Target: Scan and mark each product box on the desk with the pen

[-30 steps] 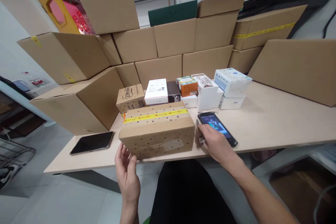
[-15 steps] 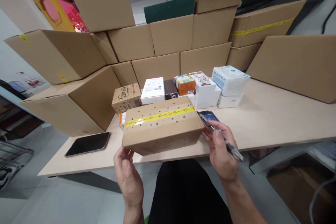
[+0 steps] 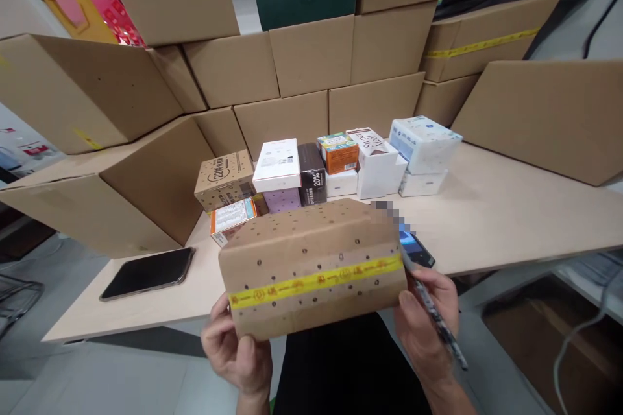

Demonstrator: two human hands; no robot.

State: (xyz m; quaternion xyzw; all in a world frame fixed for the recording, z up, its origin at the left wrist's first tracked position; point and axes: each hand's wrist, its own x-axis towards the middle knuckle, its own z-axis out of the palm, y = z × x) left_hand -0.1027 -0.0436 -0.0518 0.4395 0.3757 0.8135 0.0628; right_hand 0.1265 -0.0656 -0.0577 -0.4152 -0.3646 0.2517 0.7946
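Note:
A brown cardboard box with small dark marks and a strip of yellow printed tape is held up tilted over the table's front edge, its taped face toward me. My left hand grips its lower left corner, thumb in front and fingers behind. At the right end my right hand is closed on the box, and a pen lies between its fingers, pointing down to the right. Behind that end, a phone with a lit screen is partly hidden. A small orange and white box stands behind the left end.
A dark phone lies on the table at left. Small packages stand in a row behind: a patterned brown box, a white box, an orange box and a tissue pack. Large cartons wall the back.
The box has tipped so its taped top now faces me, and it has come nearer. Both hands have shifted down with it. My left thumb now presses on its front.

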